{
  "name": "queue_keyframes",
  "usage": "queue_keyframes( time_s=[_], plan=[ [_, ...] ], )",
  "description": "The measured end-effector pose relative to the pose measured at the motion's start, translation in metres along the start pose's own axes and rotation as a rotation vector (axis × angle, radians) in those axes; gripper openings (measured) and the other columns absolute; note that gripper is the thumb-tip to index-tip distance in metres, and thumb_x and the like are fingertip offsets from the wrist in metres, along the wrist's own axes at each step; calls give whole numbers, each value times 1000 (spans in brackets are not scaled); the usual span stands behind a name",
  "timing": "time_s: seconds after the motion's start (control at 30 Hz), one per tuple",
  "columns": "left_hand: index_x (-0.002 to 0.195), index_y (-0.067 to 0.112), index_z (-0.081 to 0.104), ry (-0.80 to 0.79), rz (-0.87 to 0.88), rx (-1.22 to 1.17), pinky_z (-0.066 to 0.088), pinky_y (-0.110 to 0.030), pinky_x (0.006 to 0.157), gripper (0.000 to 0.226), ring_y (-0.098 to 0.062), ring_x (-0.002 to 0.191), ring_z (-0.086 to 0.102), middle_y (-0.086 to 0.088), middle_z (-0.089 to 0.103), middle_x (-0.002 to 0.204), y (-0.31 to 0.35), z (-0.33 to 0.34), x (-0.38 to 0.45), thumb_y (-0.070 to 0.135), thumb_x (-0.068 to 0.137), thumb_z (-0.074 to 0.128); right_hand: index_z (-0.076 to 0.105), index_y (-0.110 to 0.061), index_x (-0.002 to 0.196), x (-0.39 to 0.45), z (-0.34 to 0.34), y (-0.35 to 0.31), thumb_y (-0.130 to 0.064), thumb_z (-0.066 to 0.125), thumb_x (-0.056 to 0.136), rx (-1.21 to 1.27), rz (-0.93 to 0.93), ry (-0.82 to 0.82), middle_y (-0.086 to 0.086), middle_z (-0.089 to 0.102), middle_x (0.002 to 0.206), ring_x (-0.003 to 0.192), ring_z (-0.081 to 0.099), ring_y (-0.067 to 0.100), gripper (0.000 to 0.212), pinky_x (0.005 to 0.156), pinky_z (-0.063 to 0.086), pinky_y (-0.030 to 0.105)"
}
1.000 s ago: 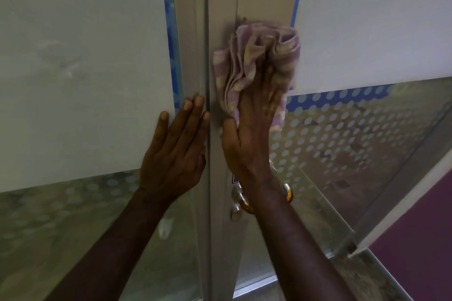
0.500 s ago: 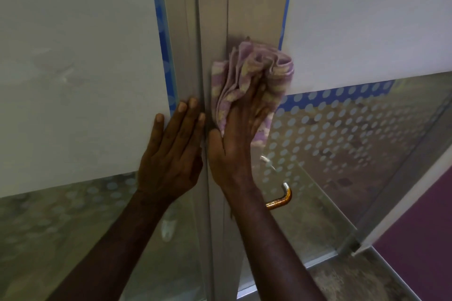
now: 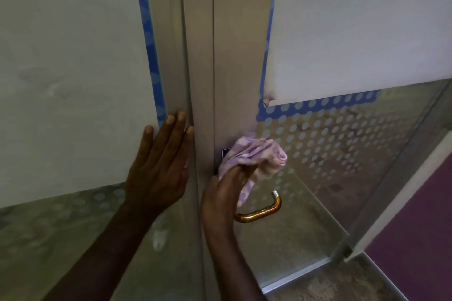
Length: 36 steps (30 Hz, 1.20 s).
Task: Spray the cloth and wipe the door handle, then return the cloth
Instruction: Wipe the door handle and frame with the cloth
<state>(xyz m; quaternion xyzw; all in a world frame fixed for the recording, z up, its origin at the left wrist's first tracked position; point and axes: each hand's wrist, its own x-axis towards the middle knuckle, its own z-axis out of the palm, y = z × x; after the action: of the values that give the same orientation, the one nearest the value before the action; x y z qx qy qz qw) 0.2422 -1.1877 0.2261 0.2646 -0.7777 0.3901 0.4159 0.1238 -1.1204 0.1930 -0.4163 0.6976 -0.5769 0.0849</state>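
A crumpled purple-and-cream checked cloth point(image 3: 254, 156) is pressed against the grey metal door frame point(image 3: 237, 56), just above a gold lever door handle point(image 3: 264, 210). My right hand point(image 3: 225, 193) grips the cloth from below, and its wrist hides the inner end of the handle. My left hand point(image 3: 161, 168) lies flat with straight fingers on the frosted glass panel point(image 3: 73, 80) left of the frame. A small dark plate on the frame is partly covered by the cloth.
The glass door point(image 3: 342, 142) to the right has a frosted upper sheet, a blue strip and a white dot pattern. It stands ajar, its lower metal edge point(image 3: 300, 276) over a speckled floor. A purple wall surface point(image 3: 415, 239) lies at the far right.
My right hand has slid the cloth down the door frame, from well above the handle to just over it. My left hand has stayed flat on the glass.
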Motion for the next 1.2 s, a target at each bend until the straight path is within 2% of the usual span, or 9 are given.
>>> queue_keyframes(
  time_s=[0.1,0.3,0.47,0.53,0.7,0.83,0.9,1.03,1.2],
  plan=[
    [164,0,12,-13,3,-6,2,-52,131,67,-32,162,2,-18,0,174,0,0,2,16,103,36,21,7,155,15,-1,-4,7,51,95,80,86,70,22,17,168,158,13,33,67,129,8,41],
    [164,-1,13,4,8,-5,2,-52,131,63,-33,162,2,-19,0,173,1,1,1,18,107,32,24,8,153,-37,13,2,0,48,98,-76,-25,-143,24,18,166,157,14,34,61,127,4,40],
    [164,0,15,5,-16,-12,5,-53,131,71,-34,161,9,-18,6,173,3,2,1,13,99,41,19,12,156,37,-17,-50,3,49,95,-107,-500,29,32,9,167,158,3,43,68,126,12,61],
    [164,0,17,3,-25,-33,7,-53,131,67,-34,161,11,-19,9,172,3,2,1,16,102,38,18,11,157,60,-23,-65,-4,44,91,-126,-582,53,31,10,167,158,4,44,72,124,12,66],
    [165,2,13,-10,-11,-61,4,-52,131,65,-31,162,6,-16,3,174,2,0,2,35,109,24,23,15,152,19,-5,-15,-21,40,89,-144,-510,12,41,14,162,155,6,52,75,126,0,65],
    [165,3,11,-16,8,-71,2,-50,132,66,-31,162,5,-15,0,174,-1,0,0,31,106,22,38,7,149,-33,3,36,1,41,76,-154,-277,-184,31,33,159,151,26,51,73,124,18,62],
    [165,4,11,-10,10,-81,2,-50,132,66,-31,162,6,-14,2,174,-1,1,0,32,106,21,42,6,149,-24,-2,38,-1,35,76,-211,-357,-145,26,36,160,153,27,45,74,122,22,63],
    [165,4,15,6,-4,-76,5,-51,131,67,-32,161,12,-15,8,174,0,3,1,36,107,18,23,-6,161,39,-26,-30,2,43,75,-174,-592,-7,16,9,171,161,0,30,88,128,1,60],
    [164,2,17,-4,5,-33,5,-51,131,69,-31,162,10,-16,7,174,-1,6,-1,42,108,18,27,-2,158,95,-50,-85,-10,38,71,-233,-779,135,23,23,167,157,16,39,87,123,10,70]
  ],
)
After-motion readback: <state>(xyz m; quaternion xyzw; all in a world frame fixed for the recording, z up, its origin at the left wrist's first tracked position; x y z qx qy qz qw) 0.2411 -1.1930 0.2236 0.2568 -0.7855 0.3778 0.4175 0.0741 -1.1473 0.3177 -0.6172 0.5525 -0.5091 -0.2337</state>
